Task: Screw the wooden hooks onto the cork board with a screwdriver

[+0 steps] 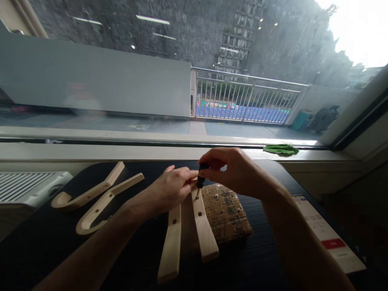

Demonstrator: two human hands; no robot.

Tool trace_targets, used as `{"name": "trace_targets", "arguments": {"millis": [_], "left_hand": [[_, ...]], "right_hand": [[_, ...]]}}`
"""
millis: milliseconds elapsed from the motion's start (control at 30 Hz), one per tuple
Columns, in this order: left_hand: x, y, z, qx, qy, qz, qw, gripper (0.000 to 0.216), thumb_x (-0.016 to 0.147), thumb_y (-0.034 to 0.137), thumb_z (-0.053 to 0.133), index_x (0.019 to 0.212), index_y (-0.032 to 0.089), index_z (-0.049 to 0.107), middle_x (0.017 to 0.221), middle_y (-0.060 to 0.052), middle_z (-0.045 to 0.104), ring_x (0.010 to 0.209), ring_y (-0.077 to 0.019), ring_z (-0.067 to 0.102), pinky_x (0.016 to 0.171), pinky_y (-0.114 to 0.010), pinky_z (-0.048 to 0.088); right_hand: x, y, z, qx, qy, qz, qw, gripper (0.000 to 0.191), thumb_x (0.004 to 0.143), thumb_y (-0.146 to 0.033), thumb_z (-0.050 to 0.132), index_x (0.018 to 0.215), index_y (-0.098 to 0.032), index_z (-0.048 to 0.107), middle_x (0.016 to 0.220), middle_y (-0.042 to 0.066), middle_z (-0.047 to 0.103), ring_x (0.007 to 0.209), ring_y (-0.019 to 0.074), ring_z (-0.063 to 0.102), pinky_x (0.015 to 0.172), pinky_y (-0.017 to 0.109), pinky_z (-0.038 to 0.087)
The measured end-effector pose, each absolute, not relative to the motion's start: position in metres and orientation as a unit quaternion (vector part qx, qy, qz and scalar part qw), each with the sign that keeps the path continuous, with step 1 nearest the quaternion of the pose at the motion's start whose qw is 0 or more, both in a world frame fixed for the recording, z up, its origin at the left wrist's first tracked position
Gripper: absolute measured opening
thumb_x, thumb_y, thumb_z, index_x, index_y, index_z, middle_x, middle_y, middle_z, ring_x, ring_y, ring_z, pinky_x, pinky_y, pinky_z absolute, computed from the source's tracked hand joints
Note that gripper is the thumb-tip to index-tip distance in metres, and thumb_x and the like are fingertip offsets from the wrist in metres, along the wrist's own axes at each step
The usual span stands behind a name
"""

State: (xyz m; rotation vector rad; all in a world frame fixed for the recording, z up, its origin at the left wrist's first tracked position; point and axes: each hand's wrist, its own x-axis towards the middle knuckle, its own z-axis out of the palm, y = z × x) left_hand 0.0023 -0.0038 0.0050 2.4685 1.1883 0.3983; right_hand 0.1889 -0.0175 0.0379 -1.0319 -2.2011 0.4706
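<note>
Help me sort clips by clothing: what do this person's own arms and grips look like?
The left grip and right grip are human hands without gloves; no rings show, though parts are hidden. The left forearm and right forearm are bare, narrowing toward the hand, with no sleeve, watch or clear marking in view.

a room of unclear kind: dark table [136, 256] beside a wide window [169, 48], railed walkway [236, 128] outside.
</note>
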Motion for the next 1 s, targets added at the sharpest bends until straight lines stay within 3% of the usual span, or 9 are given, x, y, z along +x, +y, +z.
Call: {"name": "trace_targets", "arguments": {"millis": [233,433,633,1000], "left_hand": [[0.0022,-0.0022,0.0043,0.876,0.425,0.136,0.181,0.02,0.082,0.018,0.039,0.084,0.022,0.058,0.081,0.0,0.062,0.081,-0.0162,0.057,0.102,-0.047,0.024],[0.0017,-0.0032,0.0056,0.878,0.415,0.145,0.19,0.02,0.081,0.017,0.039,0.08,0.022,0.058,0.078,0.0,0.062,0.08,-0.0164,0.057,0.1,-0.046,0.027],[0.0012,-0.0015,0.0038,0.877,0.422,0.146,0.175,0.021,0.082,0.019,0.039,0.071,0.019,0.056,0.076,0.0,0.061,0.075,-0.0157,0.056,0.09,-0.039,0.036],[0.0018,-0.0025,0.0029,0.869,0.435,0.15,0.182,0.021,0.081,0.02,0.039,0.068,0.019,0.055,0.075,-0.001,0.06,0.078,-0.0174,0.055,0.086,-0.039,0.039]], "right_hand": [[0.1844,-0.0157,0.0347,-0.397,-0.838,0.14,0.347,0.016,0.079,-0.023,0.056,0.092,-0.018,0.064,0.071,-0.002,0.058,0.062,0.0081,0.049,0.059,0.023,0.038],[0.1861,-0.0153,0.0332,-0.349,-0.845,0.211,0.345,0.029,0.08,-0.013,0.048,0.103,-0.019,0.064,0.099,0.003,0.063,0.08,0.0112,0.057,0.071,0.025,0.044],[0.1897,-0.0194,0.0395,-0.337,-0.836,0.289,0.322,0.029,0.079,-0.014,0.052,0.104,-0.018,0.065,0.091,0.002,0.066,0.076,0.011,0.059,0.069,0.025,0.047],[0.186,-0.0202,0.038,-0.341,-0.84,0.26,0.333,0.027,0.078,-0.016,0.055,0.102,-0.02,0.066,0.089,0.001,0.067,0.077,0.0125,0.06,0.071,0.027,0.047]]}}
